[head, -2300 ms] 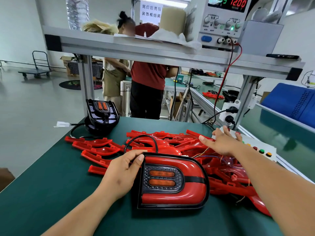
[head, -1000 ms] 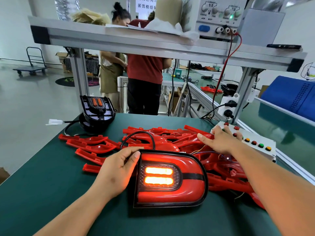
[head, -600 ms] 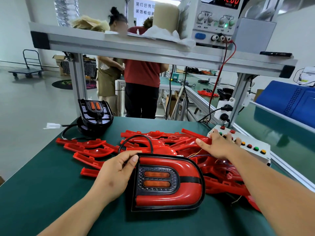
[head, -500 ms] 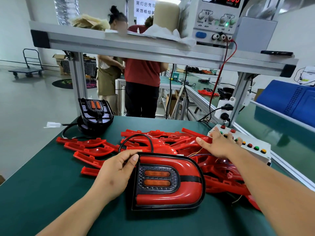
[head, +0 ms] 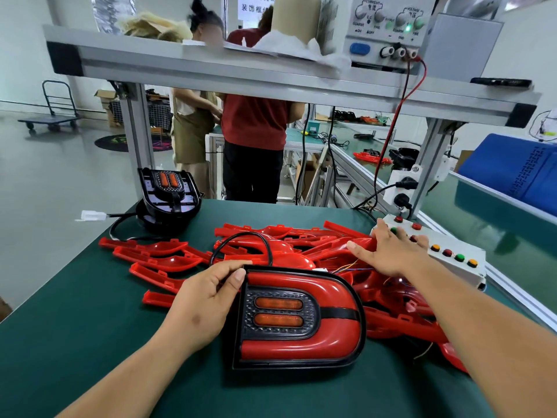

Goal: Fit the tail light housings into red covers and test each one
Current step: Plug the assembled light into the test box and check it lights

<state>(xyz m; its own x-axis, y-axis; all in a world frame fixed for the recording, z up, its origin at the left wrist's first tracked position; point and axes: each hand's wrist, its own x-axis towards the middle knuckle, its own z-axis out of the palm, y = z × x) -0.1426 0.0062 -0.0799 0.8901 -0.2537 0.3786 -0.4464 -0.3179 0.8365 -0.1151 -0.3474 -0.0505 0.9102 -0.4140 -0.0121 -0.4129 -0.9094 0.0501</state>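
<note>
Where a dark green mat covers the desk (head: 75,342), a red-covered, black-rimmed plastic tail light (head: 301,348) lies flat at centre, and the left hand (head: 205,303) grips its left edge. The right hand (head: 391,254) rests flat, fingers spread, on a white push-button box (head: 461,267). Loose red plastic covers (head: 162,260) litter the mat. Two people (head: 253,125) stand beyond an aluminium shelf (head: 241,76) bearing a grey power supply (head: 385,31).

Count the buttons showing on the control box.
8 on the box: two red buttons at its far end, a green and a red at the fingers of the right hand, then orange, red, green, yellow in a row nearer. The hand may hide more.
</note>
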